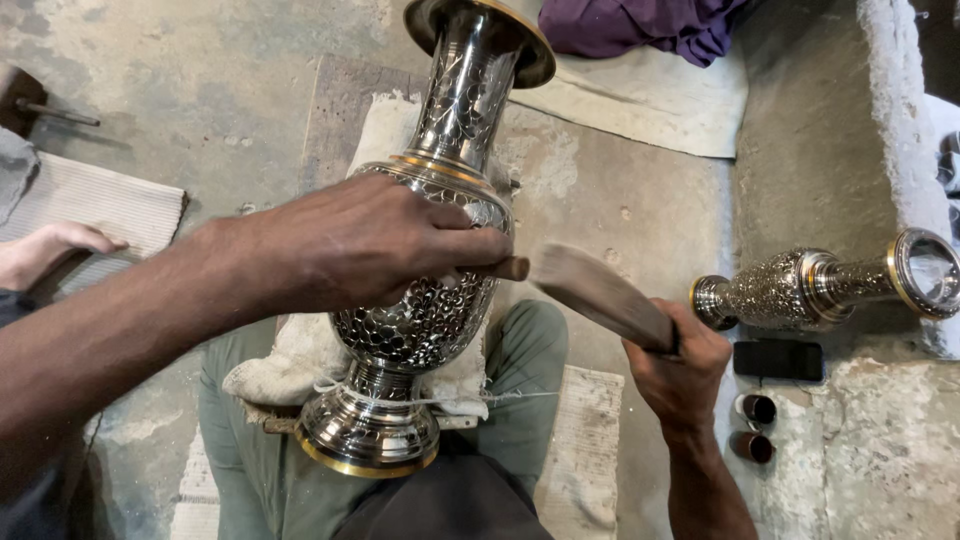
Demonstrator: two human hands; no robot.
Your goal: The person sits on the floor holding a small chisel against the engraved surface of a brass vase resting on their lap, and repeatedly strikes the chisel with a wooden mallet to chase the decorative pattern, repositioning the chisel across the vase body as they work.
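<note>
Mid-frame, left hand (370,245) pinches what looks like a chisel (510,268) against the vase (425,290); right hand (680,370) grips a mallet (600,295).

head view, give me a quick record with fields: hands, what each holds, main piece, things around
left hand: lies over the belly of the large vase, pinching a small punch against it
right hand: grips a wooden mallet, its head near the punch
large vase: silver-coloured metal with brass rims, dimpled belly, lying on a pale cushion across the lap
second vase: same style, on its side by the stone ledge
nearby: dark phone, two small cups, purple cloth
another person's hand: at the left edge, on a mat
</note>
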